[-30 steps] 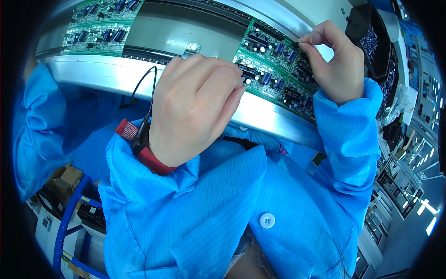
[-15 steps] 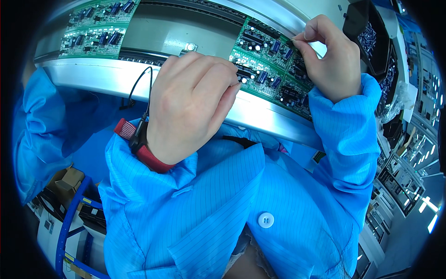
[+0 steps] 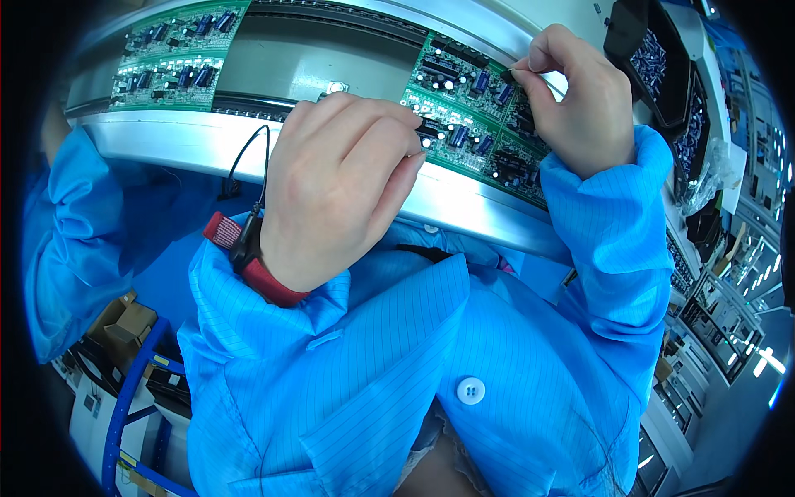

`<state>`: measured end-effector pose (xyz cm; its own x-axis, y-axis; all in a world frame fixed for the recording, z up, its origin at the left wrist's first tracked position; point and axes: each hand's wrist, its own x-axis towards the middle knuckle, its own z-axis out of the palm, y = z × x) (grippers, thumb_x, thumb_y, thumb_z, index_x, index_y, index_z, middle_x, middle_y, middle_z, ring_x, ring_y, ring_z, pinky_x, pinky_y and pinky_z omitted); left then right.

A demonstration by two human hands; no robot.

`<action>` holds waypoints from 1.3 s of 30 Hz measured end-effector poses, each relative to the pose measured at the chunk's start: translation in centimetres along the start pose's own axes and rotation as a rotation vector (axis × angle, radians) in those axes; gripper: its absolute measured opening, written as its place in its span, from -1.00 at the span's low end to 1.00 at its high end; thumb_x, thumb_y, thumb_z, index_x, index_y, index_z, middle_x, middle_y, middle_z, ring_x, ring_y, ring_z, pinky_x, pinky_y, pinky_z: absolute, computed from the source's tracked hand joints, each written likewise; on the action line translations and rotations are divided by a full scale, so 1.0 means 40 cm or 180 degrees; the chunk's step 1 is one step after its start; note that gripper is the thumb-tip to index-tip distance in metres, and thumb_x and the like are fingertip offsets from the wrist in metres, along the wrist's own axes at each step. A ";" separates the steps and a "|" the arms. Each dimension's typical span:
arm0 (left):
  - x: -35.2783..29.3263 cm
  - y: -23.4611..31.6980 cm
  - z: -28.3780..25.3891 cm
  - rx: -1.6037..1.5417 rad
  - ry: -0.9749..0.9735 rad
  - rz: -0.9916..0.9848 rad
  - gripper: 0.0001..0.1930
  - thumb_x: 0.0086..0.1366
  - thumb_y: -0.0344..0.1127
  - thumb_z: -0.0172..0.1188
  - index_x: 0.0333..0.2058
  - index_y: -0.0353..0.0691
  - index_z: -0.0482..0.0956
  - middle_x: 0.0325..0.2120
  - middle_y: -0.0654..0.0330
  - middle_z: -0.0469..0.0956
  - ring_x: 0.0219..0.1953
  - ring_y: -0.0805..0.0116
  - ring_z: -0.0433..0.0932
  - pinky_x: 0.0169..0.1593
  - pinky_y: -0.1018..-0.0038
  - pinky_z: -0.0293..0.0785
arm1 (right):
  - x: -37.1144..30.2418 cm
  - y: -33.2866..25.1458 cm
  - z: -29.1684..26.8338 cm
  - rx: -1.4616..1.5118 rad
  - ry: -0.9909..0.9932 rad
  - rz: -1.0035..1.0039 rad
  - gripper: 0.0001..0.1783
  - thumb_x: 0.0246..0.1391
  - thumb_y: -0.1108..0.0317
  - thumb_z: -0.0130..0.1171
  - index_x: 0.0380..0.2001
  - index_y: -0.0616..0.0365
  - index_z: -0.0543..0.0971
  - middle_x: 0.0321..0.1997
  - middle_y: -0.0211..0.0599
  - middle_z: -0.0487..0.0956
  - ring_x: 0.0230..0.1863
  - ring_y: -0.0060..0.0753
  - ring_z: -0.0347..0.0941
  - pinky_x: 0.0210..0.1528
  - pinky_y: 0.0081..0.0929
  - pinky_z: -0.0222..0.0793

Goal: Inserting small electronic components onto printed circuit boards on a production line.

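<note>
A green circuit board point(image 3: 458, 112) with blue and black cylindrical capacitors and white-topped parts lies in the metal rail track in front of me. My right hand point(image 3: 584, 103) is over its far right part, thumb and forefinger pinched at a small black component point(image 3: 508, 75). Closed fingers of my left hand point(image 3: 339, 182) rest at the board's left edge, thumb against forefinger. Whatever they hold is too small or hidden to make out. A red wrist strap point(image 3: 269, 277) with a black cord circles my left wrist.
Another populated green board point(image 3: 170, 62) sits farther left on the track. Black bins point(image 3: 654, 66) of small blue-and-silver parts stand at the right, beside a clear plastic bag point(image 3: 714, 178). Another person's blue sleeve point(image 3: 74, 240) is at the left edge. The metal rail point(image 3: 480, 203) runs before my body.
The circuit board before me has shifted slightly left along the track. My right hand has moved left with it, still pinched. My left hand has barely moved.
</note>
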<state>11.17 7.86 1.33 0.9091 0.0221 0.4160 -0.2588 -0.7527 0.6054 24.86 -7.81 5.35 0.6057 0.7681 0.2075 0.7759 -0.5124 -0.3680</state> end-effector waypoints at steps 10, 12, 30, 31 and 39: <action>0.009 0.003 -0.005 0.0031 0.0002 0.0059 -0.87 -0.06 -0.53 0.20 -0.50 -0.20 0.45 -0.41 0.24 0.51 -0.43 0.34 0.41 -0.31 0.48 0.30 | -0.011 0.039 0.019 -0.0083 0.0219 -0.0288 -0.76 -0.26 0.65 0.21 -0.51 0.12 0.41 -0.54 -0.39 0.50 -0.51 -0.41 0.40 -0.41 -0.58 0.35; 0.013 0.005 -0.004 0.0046 0.0011 0.0068 -0.87 -0.06 -0.53 0.20 -0.50 -0.20 0.45 -0.41 0.24 0.51 -0.44 0.34 0.41 -0.31 0.48 0.30 | -0.013 0.037 0.026 -0.0306 0.0186 -0.0140 -0.77 -0.25 0.64 0.21 -0.51 0.11 0.42 -0.54 -0.40 0.48 -0.53 -0.41 0.38 -0.44 -0.58 0.33; 0.006 -0.002 0.005 0.0234 -0.0141 -0.0018 -0.88 -0.03 -0.51 0.18 -0.49 -0.17 0.45 -0.36 0.28 0.52 -0.35 0.35 0.41 -0.21 0.44 0.25 | -0.007 0.032 0.021 -0.0672 0.0077 -0.0215 -0.78 -0.25 0.64 0.20 -0.52 0.09 0.44 -0.56 -0.39 0.45 -0.60 -0.40 0.31 -0.52 -0.56 0.29; 0.007 -0.001 0.004 0.0227 -0.0160 0.0001 -0.89 -0.03 -0.50 0.18 -0.49 -0.17 0.45 -0.36 0.29 0.52 -0.34 0.35 0.41 -0.20 0.43 0.25 | -0.004 0.026 0.018 -0.0790 0.0028 -0.0242 -0.78 -0.25 0.64 0.20 -0.52 0.09 0.44 -0.56 -0.39 0.45 -0.60 -0.39 0.31 -0.53 -0.55 0.29; 0.014 0.011 0.008 0.0200 -0.0259 0.0253 -0.92 0.00 -0.46 0.16 -0.50 -0.15 0.44 -0.36 0.34 0.51 -0.31 0.39 0.38 -0.16 0.37 0.19 | 0.033 0.027 -0.002 -0.0810 -0.0610 -0.0246 -0.87 -0.37 0.51 0.16 -0.69 0.11 0.39 -0.70 -0.29 0.42 -0.62 -0.26 0.34 -0.53 -0.45 0.27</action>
<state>11.66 7.34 1.61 0.9106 -0.0907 0.4031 -0.3123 -0.7898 0.5279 26.50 -7.37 5.28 0.5179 0.8544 0.0426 0.8520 -0.5108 -0.1146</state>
